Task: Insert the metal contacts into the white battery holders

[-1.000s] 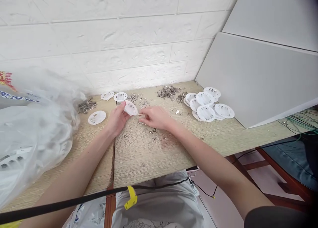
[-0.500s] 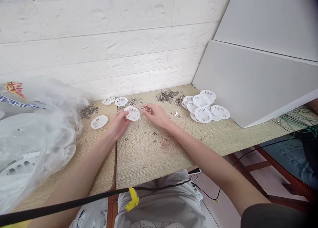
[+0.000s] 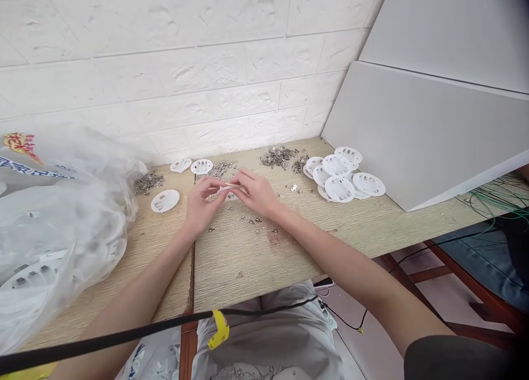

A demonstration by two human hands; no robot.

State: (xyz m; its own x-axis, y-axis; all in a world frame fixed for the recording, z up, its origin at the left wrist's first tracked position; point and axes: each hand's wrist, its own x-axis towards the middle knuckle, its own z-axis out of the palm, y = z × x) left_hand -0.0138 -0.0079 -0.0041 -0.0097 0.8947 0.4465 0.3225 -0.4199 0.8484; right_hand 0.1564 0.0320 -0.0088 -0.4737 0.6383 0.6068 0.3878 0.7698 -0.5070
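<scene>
Pale wood-grained tabletop (image 3: 264, 253) spreads beneath your left hand (image 3: 201, 201) and right hand (image 3: 256, 194), which pinch a slim pale piece (image 3: 225, 188) well in from the near edge, while a slotted white disc (image 3: 230, 197) shows partly hidden beneath; you cannot tell whether either hand grips it. Expect that disc to be light, stiff, smooth plastic, probably weakest at its slots, so take it by the rim. Beyond, jagged metal bits (image 3: 276, 157) heap toward the back edge, flat round discs (image 3: 339, 188) overlap rightward, and a crinkly translucent bag (image 3: 74, 242) bulges leftward.
</scene>
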